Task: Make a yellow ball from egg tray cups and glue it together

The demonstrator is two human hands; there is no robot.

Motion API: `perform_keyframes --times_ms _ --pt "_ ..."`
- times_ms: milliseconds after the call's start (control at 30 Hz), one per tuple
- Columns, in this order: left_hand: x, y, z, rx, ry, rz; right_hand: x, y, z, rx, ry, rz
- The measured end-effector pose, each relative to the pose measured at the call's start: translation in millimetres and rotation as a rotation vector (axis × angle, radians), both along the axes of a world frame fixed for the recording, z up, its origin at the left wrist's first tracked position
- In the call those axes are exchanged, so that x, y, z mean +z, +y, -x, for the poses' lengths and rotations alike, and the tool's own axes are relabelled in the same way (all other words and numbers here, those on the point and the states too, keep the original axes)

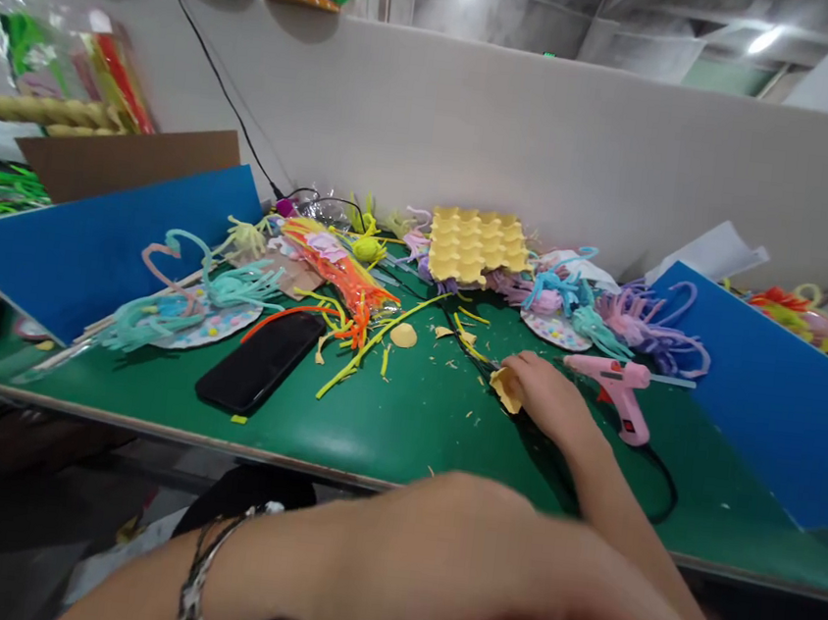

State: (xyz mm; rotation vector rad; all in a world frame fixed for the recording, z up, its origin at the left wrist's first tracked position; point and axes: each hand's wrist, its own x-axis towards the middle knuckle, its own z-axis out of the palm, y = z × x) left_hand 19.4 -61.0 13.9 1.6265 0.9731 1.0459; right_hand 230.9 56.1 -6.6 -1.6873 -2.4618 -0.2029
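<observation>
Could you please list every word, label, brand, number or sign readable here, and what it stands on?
No text can be read.
Pink glue gun: no legible lettering.
Black phone: dark, no text visible.
Clear packaging at upper left: too blurred to read.
Small green light above the partition: too small to tell whether it is a sign.

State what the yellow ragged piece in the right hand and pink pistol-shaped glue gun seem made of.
Yellow ragged piece: probably matte pulp, given its dull, uneven rim. Pink glue gun: likely smooth hard plastic, given its even colour.
</observation>
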Motion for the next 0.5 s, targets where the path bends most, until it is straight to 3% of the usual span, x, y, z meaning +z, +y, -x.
perform_keyframes --times_ms 133,267,333,400,500 --pt "-6.4 31 -9 -0.012 0.066 -0.055 9.9 0 -3 -0.010 0.047 -0.069" --pt "-28.6 53 -9 0.102 0.028 0.080 13.4 -13 9 0.092 0.444 -0.220" --pt "-36.5 58 -8 0.095 -0.088 0.207 10.0 -25 23 0.180 0.598 -0.108" --pt "-39.4 59 -9 -0.010 -0.208 0.313 5.4 -37 38 0.293 0.693 0.034" --pt "-38.7 57 -10 -0.181 -0.339 0.466 5.8 -47 49 0.426 0.707 0.105"
